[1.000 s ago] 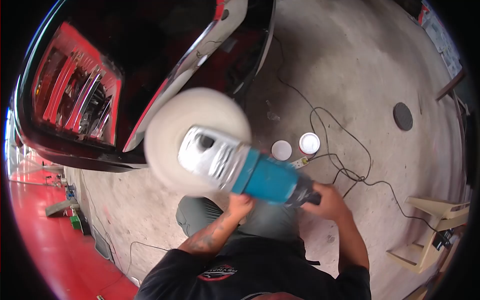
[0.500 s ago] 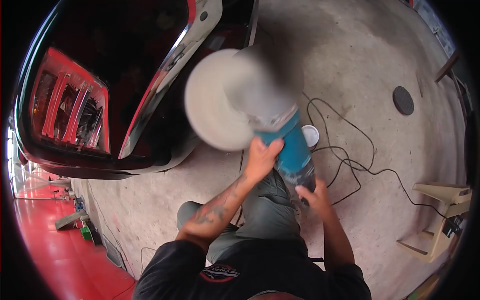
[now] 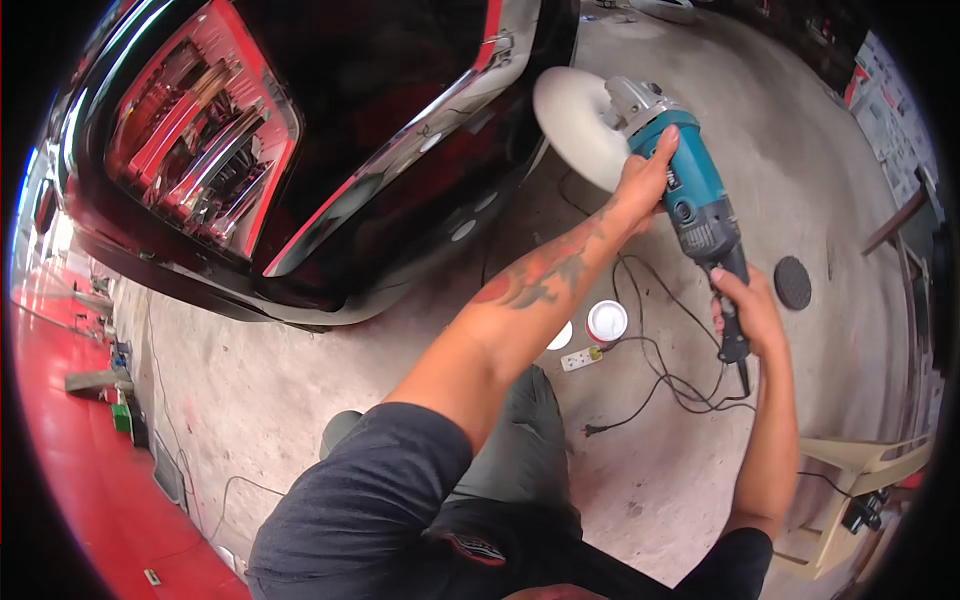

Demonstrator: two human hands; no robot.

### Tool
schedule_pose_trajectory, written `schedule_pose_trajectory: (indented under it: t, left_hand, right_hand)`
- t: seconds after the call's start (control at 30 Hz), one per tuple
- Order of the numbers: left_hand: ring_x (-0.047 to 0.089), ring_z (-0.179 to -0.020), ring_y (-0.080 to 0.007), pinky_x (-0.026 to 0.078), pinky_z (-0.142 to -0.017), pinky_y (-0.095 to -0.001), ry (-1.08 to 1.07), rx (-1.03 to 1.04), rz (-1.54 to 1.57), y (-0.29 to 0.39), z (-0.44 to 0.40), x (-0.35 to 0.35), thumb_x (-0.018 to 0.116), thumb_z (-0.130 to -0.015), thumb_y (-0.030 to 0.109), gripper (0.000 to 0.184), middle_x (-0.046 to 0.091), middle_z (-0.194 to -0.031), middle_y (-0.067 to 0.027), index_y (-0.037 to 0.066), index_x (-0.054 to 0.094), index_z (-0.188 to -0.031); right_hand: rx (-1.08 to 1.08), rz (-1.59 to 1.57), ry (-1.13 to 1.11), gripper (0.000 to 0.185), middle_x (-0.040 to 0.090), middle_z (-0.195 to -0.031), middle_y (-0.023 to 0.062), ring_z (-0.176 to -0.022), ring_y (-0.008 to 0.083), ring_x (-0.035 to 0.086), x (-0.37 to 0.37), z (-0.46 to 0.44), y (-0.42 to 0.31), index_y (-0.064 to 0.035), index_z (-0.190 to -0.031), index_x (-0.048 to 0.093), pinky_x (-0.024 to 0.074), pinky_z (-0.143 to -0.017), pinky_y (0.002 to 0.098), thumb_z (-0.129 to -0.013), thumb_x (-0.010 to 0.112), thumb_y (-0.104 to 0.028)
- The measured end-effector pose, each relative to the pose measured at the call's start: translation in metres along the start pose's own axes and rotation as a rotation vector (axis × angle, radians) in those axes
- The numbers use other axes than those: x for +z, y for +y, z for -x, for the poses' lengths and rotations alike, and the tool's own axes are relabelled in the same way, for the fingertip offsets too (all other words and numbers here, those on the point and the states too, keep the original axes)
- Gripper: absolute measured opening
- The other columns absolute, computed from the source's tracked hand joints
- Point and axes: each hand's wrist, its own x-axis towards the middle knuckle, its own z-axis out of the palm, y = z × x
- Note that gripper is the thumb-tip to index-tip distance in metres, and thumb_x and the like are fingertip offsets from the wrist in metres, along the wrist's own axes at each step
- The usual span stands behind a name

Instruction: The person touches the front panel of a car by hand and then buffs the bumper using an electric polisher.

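Note:
I hold a teal and black electric polisher (image 3: 692, 165) with both hands. My left hand (image 3: 648, 182) wraps round the front of its body, just behind the metal head. Around the black rear handle my right hand (image 3: 748, 308) is closed. A round white buffing pad (image 3: 575, 128) sits on the polisher's head, turned towards the side of a glossy black car (image 3: 400, 130). Whether the pad touches the paintwork, I cannot tell. The car's lamp (image 3: 205, 135) shows red and clear parts at the left.
On the concrete floor stand an open white tub (image 3: 607, 321) and a power strip (image 3: 581, 359). A black cable (image 3: 655, 375) loops below the polisher. A dark round disc (image 3: 793, 283) lies to the right, above a beige plastic stool (image 3: 840, 460).
Both hands have carried the polisher up and to the right, along the car's side. The blurred pad has turned more edge-on, and my view has shifted.

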Motion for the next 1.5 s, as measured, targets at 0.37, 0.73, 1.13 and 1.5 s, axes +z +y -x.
schedule_pose_trajectory:
  t: [0.37, 0.73, 1.13, 1.5]
  left_hand:
    - [0.066, -0.101, -0.0233, 0.058, -0.083, -0.0431, -0.073, 0.184, 0.228, 0.028, -0.013, 0.02, 0.059, -0.089, 0.068, 0.078, 0.064, -0.113, -0.0133, -0.003, 0.051, -0.122]
    - [0.057, -0.093, -0.0116, 0.048, -0.083, -0.0296, 0.087, 0.419, 0.144, -0.027, 0.086, -0.003, 0.068, -0.094, 0.043, 0.048, 0.066, -0.102, -0.0026, -0.002, 0.064, -0.111]
    - [0.054, -0.122, -0.024, 0.041, -0.105, -0.0367, 0.06, 0.463, -0.013, -0.049, 0.255, -0.114, 0.071, -0.09, 0.038, 0.07, 0.056, -0.133, -0.013, -0.007, 0.044, -0.136]
    - [0.055, -0.121, -0.0178, 0.041, -0.105, -0.035, 0.168, 0.184, -0.046, -0.056, 0.342, -0.166, 0.088, -0.076, 0.034, 0.078, 0.06, -0.131, -0.0083, -0.004, 0.051, -0.134]
  right_hand:
    - [-0.173, 0.343, -0.09, 0.031, 0.051, -0.06, 0.0035, -0.044, 0.0123, 0.05, -0.046, -0.022, -0.082, -0.0032, -0.091, 0.054, 0.0404, -0.04, 0.028, -0.085, 0.069, -0.03]
    - [-0.194, 0.355, -0.099, 0.031, 0.058, -0.063, 0.0038, -0.053, 0.0122, 0.056, -0.033, 0.019, -0.006, -0.0009, -0.091, 0.06, 0.0452, -0.049, 0.028, -0.079, 0.074, -0.026]
    - [-0.258, 0.367, -0.232, 0.036, 0.072, -0.085, 0.0092, -0.077, 0.016, 0.067, 0.09, 0.092, 0.096, -0.001, -0.103, 0.068, 0.0534, -0.074, 0.033, -0.071, 0.079, -0.014]
    - [-0.27, 0.128, -0.334, 0.045, 0.072, -0.09, 0.0124, -0.08, 0.021, 0.07, 0.167, 0.129, 0.187, 0.0007, -0.107, 0.066, 0.0543, -0.076, 0.0352, -0.072, 0.081, -0.023]
